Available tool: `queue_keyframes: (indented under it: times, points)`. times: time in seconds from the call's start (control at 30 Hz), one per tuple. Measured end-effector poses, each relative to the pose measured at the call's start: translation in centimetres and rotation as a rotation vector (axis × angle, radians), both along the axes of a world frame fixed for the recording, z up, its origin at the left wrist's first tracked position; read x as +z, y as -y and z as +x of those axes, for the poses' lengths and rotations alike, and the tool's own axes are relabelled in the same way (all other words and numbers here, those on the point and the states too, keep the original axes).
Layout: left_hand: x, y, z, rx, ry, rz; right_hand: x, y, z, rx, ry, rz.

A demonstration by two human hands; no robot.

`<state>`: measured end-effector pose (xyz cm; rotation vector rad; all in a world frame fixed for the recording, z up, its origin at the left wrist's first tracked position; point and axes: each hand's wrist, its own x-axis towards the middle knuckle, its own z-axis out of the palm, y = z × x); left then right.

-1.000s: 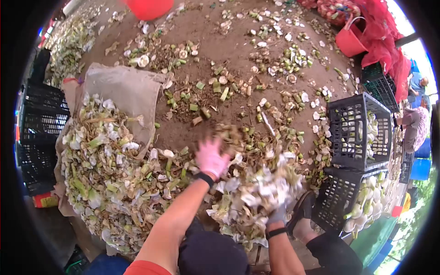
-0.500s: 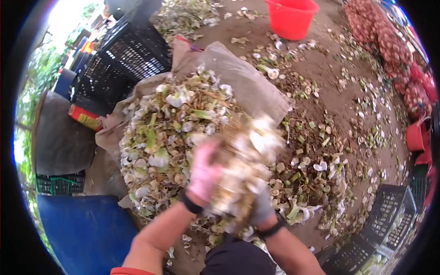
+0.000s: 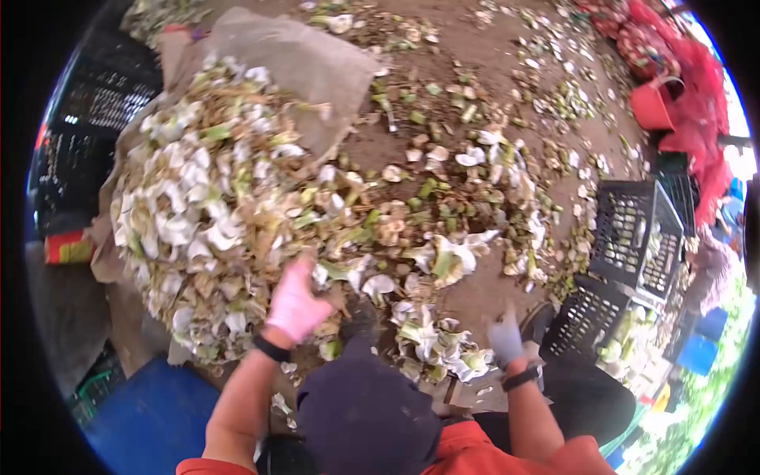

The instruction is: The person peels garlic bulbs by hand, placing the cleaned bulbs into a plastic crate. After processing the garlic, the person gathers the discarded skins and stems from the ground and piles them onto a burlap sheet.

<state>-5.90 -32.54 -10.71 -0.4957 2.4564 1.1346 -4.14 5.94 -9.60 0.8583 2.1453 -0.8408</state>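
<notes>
My left hand [image 3: 298, 305], in a pink glove, is open with the thumb spread from the fingers, at the lower right edge of a big heap of garlic husks and stalks [image 3: 194, 214]. The heap lies on a tan sack cloth [image 3: 305, 67]. My right hand [image 3: 505, 339], in a pale grey glove, is off to the right, slightly blurred, with fingers stretched out and nothing visible in them. Close to its left lies a small pile of white and green peelings [image 3: 439, 344]. A larger husk piece [image 3: 455, 260] rests on the soil farther ahead.
Black plastic crates [image 3: 625, 237] stand at the right, one holding pale green pieces. Dark crates [image 3: 79, 174] and a blue surface [image 3: 154, 419] are on the left. A red bucket [image 3: 652, 107] and red net bags [image 3: 704, 95] line the far right. Trimmings litter the brown ground [image 3: 443, 32].
The bundle of husks between both hands has been let go at the heap. My hands have parted, the right one moving off to the right. The view has turned right.
</notes>
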Motion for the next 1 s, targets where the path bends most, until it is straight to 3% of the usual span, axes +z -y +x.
queue_keyframes:
  times: [0.03, 0.07, 0.1, 0.13, 0.2, 0.23, 0.27, 0.3, 0.33, 0.4, 0.43, 0.47, 0.5, 0.53, 0.6, 0.67, 0.7, 0.73, 0.8, 0.83, 0.93, 0.97, 1.0]
  points:
    - [0.5, -3.0, -0.1, -0.212, 0.275, -0.105, -3.0, -3.9, 5.3, 0.007, -0.190, -0.145]
    - [-2.9, -4.6, 1.5, -0.321, 0.270, -0.155, -4.8, -6.1, 10.4, 0.224, 0.058, 0.252]
    - [-4.3, -6.2, 1.1, -0.348, 0.428, -0.143, -8.7, -8.5, 16.0, 0.098, 0.309, 0.235]
    - [-7.5, -7.7, 2.8, -0.428, 0.255, -0.308, -6.7, -5.5, 15.4, -0.401, 0.511, -0.109]
    - [-7.4, -10.5, 1.8, -0.564, 0.271, -0.435, -9.6, -0.7, 16.2, 0.247, 0.520, 0.423]
    - [-7.3, -11.6, 1.4, -0.584, 0.275, -0.493, -6.8, 2.7, 10.8, 0.161, 0.494, 0.162]
    - [-7.2, -12.5, 1.2, -0.602, 0.281, -0.556, -13.2, 2.7, 13.5, 0.793, 0.262, 0.190]
    - [-7.3, -13.0, 1.0, -0.617, 0.317, -0.599, -10.5, 6.6, 8.8, -0.117, 0.036, -0.032]
    - [-9.2, -12.8, 1.8, -0.649, 0.248, -0.613, -8.0, 10.0, 3.0, -0.149, 0.081, 0.127]
    - [-9.4, -14.5, 0.7, -0.690, 0.213, -0.510, -19.2, 12.0, 3.8, 0.466, -0.133, -0.085]
    - [-8.2, -15.8, -1.5, -0.536, 0.267, -0.337, -20.0, 13.4, 0.8, 0.382, -0.161, -0.202]
    - [-16.5, -14.5, 0.0, -0.124, 0.136, 0.104, -20.1, 13.1, -2.8, 0.300, -0.190, -0.318]
    - [-16.5, -13.9, -2.4, -0.022, -0.022, 0.249, -12.9, 11.9, -6.9, 0.273, -0.201, -0.295]
    - [-14.8, -13.6, -5.2, 0.098, -0.174, 0.386, -4.9, 11.3, -11.8, -0.203, -0.385, -0.468]
    - [-8.6, -12.9, -9.7, 0.009, -0.266, 0.155, -1.8, 6.8, -14.7, -0.595, -0.611, -0.926]
    - [-6.1, -11.0, -11.2, 0.011, -0.208, -0.035, -4.4, -2.3, -14.6, -0.193, -0.848, -0.169]
    - [-5.5, -10.3, -11.2, 0.005, -0.193, -0.129, -4.6, -6.7, -14.2, -0.526, -0.765, -0.255]
    - [-5.5, -9.6, -11.0, 0.006, -0.189, -0.228, -4.5, -11.2, -14.4, -0.271, -1.116, 0.143]
    - [-6.1, -8.9, -10.2, 0.009, 0.023, -0.301, -7.4, -20.1, -12.4, -0.506, -0.714, 0.367]
    - [-6.4, -10.1, -10.3, -0.043, 0.225, -0.529, -12.9, -22.9, -11.0, -0.584, -0.774, 0.838]
    - [-8.7, -14.0, -11.6, -0.032, 0.146, -0.612, -11.9, -18.0, -17.5, -0.615, -0.814, 0.720]
    - [-7.0, -15.6, -13.4, -0.030, 0.090, -0.398, -11.4, -14.9, -19.7, -0.367, -0.876, 0.761]
    - [-16.7, -12.4, -12.2, 0.102, -0.178, 0.003, -11.2, -11.4, -21.7, -0.115, -0.933, 0.791]
